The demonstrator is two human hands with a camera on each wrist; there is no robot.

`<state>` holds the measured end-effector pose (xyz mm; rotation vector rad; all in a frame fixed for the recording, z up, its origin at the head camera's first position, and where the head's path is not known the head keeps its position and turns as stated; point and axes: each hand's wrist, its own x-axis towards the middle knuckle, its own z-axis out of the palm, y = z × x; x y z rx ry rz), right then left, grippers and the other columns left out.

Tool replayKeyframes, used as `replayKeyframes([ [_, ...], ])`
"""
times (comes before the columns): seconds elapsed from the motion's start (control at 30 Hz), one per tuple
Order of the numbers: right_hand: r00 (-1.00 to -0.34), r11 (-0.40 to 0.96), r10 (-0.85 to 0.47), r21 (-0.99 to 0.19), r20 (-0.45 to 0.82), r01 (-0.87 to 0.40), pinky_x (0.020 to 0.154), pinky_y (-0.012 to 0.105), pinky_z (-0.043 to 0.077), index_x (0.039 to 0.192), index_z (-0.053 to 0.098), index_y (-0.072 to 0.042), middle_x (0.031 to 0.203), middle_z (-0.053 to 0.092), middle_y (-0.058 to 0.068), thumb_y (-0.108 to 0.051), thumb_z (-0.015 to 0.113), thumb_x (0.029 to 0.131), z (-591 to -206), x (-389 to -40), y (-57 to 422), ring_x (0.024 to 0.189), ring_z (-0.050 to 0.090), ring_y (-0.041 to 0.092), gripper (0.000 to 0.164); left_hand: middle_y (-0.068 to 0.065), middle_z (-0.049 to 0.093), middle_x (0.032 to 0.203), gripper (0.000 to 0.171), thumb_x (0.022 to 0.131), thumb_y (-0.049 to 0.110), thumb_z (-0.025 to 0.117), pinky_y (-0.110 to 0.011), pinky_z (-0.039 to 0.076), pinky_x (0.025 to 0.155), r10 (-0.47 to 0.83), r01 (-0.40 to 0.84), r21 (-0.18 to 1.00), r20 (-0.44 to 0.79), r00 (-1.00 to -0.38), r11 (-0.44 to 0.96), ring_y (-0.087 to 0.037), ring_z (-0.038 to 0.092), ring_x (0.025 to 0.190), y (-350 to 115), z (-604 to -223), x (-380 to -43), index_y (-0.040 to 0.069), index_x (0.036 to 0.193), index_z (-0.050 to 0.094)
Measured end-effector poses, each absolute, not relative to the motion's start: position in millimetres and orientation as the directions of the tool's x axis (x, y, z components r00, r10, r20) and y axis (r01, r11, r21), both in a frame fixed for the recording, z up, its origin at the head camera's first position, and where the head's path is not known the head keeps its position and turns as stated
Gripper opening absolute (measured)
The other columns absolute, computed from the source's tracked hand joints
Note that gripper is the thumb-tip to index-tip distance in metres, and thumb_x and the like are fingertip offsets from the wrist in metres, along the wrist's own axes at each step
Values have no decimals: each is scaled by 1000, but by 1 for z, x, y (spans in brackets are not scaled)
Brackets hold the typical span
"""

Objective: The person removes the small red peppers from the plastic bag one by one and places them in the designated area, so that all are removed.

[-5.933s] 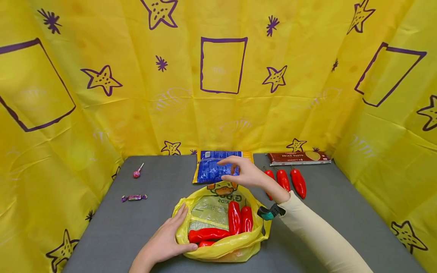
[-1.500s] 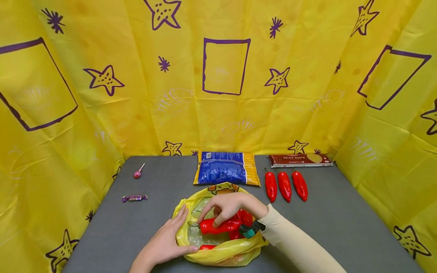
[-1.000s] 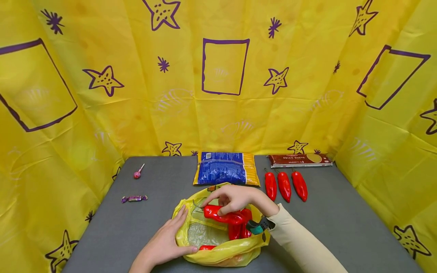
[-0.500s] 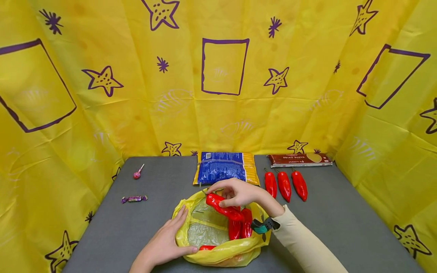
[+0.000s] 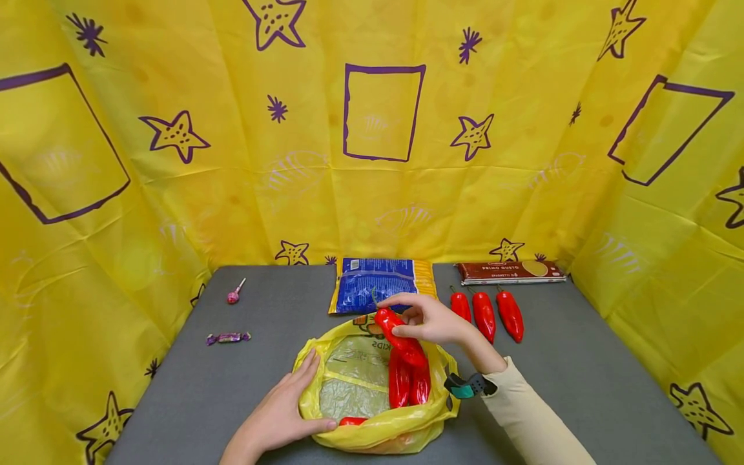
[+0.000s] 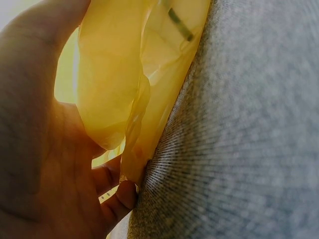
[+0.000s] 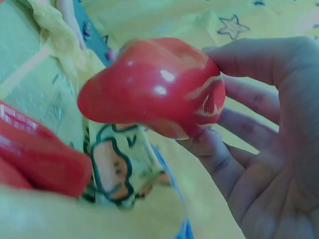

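Observation:
My right hand (image 5: 433,320) pinches a glossy red pepper (image 5: 405,345) near its stem end, tilted over the far right part of a yellow plastic bag (image 5: 389,439). Its lower end overlaps two upright red peppers, one of them (image 5: 398,382) partly covered. Another pepper (image 5: 352,421) peeks out at the bag's front left. My left hand (image 5: 279,403) holds the bag's left rim, thumb toward the mouth. In the left wrist view, fingertips (image 6: 127,194) touch the thin yellow film. The right wrist view shows the held pepper (image 7: 149,89) between thumb and fingers.
Behind the bag lies a blue and yellow packet (image 5: 372,284). Three red peppers (image 5: 484,316) sit right of it, before a brown spaghetti pack (image 5: 511,271). A lollipop (image 5: 233,296) and purple wrapped candy (image 5: 228,338) lie left on the grey table (image 5: 558,368). Yellow cloth surrounds it.
The pepper that lay across the bag's front is now in my right hand, raised and swung toward the far right with its stem end up. My left hand has stayed put.

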<state>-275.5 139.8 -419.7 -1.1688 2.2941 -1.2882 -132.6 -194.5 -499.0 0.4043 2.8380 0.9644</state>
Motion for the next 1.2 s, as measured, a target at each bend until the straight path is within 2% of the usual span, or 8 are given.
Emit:
replayKeyframes([
  [0.17,-724,340,-666,-790,180,-510,60,26,51,147,62,-9,131,69,10,-18,77,98,-426,-275,158,64,55,13,51,-9,22,176,123,75,71,84,-68,40,115,290,217,606,-24,-957,766,-46,42,148,-195,-499,-133,8,167,32],
  [0.3,-766,368,-617,-794,181,-484,64,27,56,149,61,-11,134,66,12,-18,77,98,-430,-274,173,72,64,15,53,-8,22,177,123,75,73,83,-67,40,115,284,205,602,-38,-958,772,-45,42,149,-195,-500,-134,9,167,32],
  [0.47,-797,400,-563,-771,219,-495,66,28,58,149,61,-9,141,63,18,-16,78,97,-431,-274,199,77,67,15,55,-6,22,177,124,74,75,83,-68,40,114,277,190,603,-54,-959,775,-45,42,149,-195,-501,-134,12,168,32],
  [0.7,-844,475,-490,-744,219,-470,63,28,57,148,60,-8,126,66,18,-19,79,98,-432,-279,238,72,65,15,55,-7,22,177,124,74,75,83,-69,39,115,270,175,607,-68,-961,775,-45,41,149,-195,-501,-133,12,168,32],
  [0.93,-880,513,-434,-750,193,-417,61,27,50,149,59,-8,136,62,24,-17,78,98,-432,-280,276,72,63,18,55,-9,22,176,122,76,72,83,-68,39,115,289,210,609,-33,-957,765,-46,41,149,-195,-501,-133,9,167,31],
  [1.03,-893,551,-410,-730,185,-404,60,27,47,149,59,-6,120,68,19,-17,79,97,-430,-283,292,67,60,15,56,-10,23,176,122,76,71,84,-68,39,115,292,222,610,-17,-956,761,-47,40,149,-196,-502,-133,9,167,31],
  [1.17,-908,601,-382,-701,171,-385,58,28,47,149,57,-3,113,69,20,-19,79,97,-431,-288,318,66,61,14,59,-10,23,176,122,76,71,84,-68,39,115,293,224,609,-15,-956,761,-48,40,149,-196,-502,-133,9,167,31],
  [1.2,-913,611,-372,-696,168,-377,58,28,49,149,57,-3,119,68,23,-19,79,97,-432,-289,324,68,63,16,59,-10,23,176,122,76,71,84,-68,39,115,294,224,609,-16,-956,761,-48,40,149,-196,-502,-133,9,167,31],
])
